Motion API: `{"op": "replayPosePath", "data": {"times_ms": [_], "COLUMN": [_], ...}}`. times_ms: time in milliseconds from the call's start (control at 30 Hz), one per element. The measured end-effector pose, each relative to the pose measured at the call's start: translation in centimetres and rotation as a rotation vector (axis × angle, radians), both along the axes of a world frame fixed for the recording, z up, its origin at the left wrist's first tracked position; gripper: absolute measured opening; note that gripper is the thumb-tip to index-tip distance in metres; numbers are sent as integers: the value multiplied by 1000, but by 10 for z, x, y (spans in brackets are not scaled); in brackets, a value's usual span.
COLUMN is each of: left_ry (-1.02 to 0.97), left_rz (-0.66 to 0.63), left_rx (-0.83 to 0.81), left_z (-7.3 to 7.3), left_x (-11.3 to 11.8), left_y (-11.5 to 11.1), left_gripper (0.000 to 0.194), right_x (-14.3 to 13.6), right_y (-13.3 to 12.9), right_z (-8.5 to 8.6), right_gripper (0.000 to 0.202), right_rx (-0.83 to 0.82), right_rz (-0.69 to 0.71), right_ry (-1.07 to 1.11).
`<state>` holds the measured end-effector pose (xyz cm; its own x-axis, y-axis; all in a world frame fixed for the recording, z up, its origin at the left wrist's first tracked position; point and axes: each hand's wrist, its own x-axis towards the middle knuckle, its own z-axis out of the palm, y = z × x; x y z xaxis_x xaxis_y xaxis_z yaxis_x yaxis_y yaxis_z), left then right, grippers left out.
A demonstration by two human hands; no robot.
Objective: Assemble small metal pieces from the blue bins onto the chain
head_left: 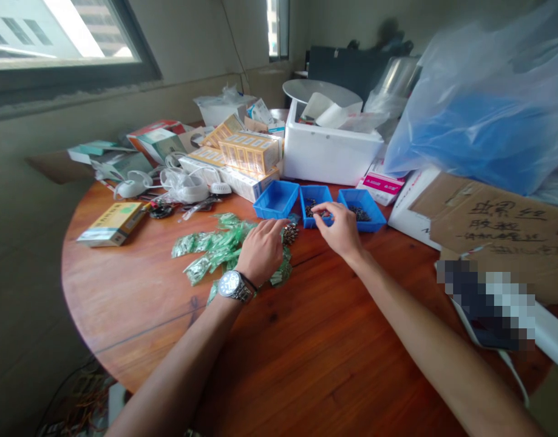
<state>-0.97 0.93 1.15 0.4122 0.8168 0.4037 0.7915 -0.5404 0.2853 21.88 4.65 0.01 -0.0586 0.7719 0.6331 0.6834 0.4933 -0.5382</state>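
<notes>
One wooden table is carrying the whole spread, its curved edge running round at the left. One white foam box is standing toward the far side, and one yellow carton is lying near the left edge. Three blue bins are sitting in a row before the foam box; the middle bin and the right bin are holding dark small parts, too many to count.

Of two bare hands, the right hand is hovering at the middle bin and lying nearer to it; that bin's longer side seems to be running away from the person. Its thumb and forefinger are forming a narrow pinch, but whether they are holding a piece, I cannot tell. The left hand is reaching palm down, fingers pointing right; I cannot tell whether it is gripping anything underneath.

Several green packets are spreading around the left hand, overlapping too much for a sure count. One wristwatch is circling the left wrist. One heap of small metal pieces is lying between the hands, just beside the left fingertips, showing no clear long axis; its pieces are blurring past counting.
</notes>
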Motion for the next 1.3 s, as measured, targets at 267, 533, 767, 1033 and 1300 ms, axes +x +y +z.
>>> {"op": "replayPosePath", "data": {"times_ms": [267, 533, 767, 1033, 1300], "left_ry": [7, 9, 10, 14, 9], "left_rz": [1, -5, -1, -2, -15], "left_rx": [-4, 6, 1, 2, -1], "left_z": [-2, -2, 1, 1, -2], "left_x": [0, 1, 2, 3, 3], "left_y": [0, 0, -2, -2, -2], "left_gripper": [46, 44, 41, 39, 41], "right_x": [-27, -40, -31, -13, -5], "right_y": [-36, -35, -38, -44, -58], "right_z": [-22, -29, -30, -31, -26], "right_gripper": [19, 10, 5, 19, 33], "right_rx": [-309, -399, -423, -534, -685], "right_rz": [307, 297, 291, 300, 313], "right_ry": [8, 70, 256, 512, 880]}}
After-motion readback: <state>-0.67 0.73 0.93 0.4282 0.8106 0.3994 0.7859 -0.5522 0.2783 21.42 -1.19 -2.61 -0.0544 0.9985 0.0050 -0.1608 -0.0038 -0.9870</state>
